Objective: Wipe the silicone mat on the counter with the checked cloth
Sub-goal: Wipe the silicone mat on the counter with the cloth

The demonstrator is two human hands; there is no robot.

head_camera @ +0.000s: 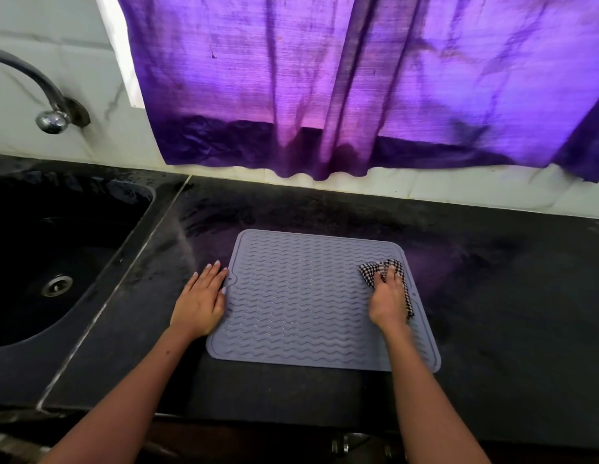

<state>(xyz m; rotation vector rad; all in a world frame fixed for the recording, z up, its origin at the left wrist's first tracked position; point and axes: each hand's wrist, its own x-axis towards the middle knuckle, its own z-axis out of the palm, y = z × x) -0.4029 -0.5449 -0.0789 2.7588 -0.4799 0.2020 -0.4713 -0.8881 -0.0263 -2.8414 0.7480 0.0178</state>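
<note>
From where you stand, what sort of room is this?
Most likely a home kitchen: a dark stone counter with a sunken black sink, a curved metal wall tap, and a grey ribbed silicone mat being wiped with a black-and-white checked cloth.

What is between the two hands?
In the head view, only bare ridged silicone mat lies between the left hand, flat at its edge, and the right hand pressing the checked cloth.

Bare forearms, no sleeves — pale-polished nails on the left hand [201, 303].
</note>
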